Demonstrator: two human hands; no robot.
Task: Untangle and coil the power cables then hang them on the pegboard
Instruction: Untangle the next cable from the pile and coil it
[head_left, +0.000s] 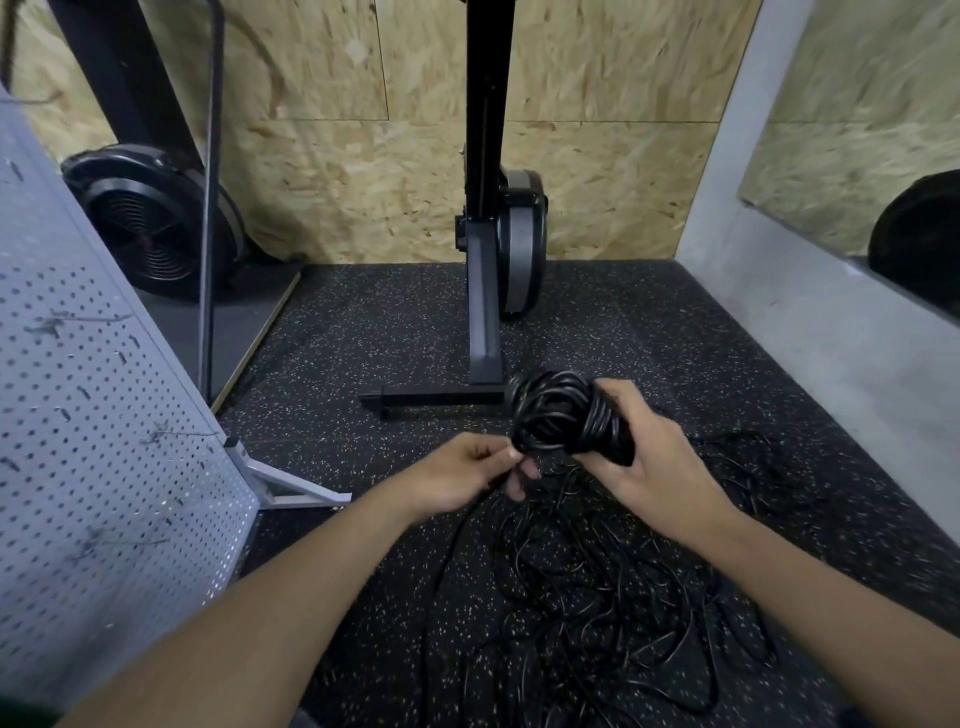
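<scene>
My right hand (652, 457) grips a thick coil of black power cable (561, 415), held up above the floor with the thumb over its top. My left hand (467, 478) pinches a strand of the same cable just below the coil's left edge. From there the cable runs down into a loose tangle of black cable (597, 597) spread over the speckled rubber floor between my forearms. The grey pegboard (93, 441) stands tilted at the left on a metal foot, with several small hooks on it.
A black rowing machine (498, 249) stands upright against the OSB wall straight ahead, its base bar (431, 400) just beyond the coil. A fan unit (150, 223) sits at the back left. At the right a grey concrete wall (831, 322) borders the floor.
</scene>
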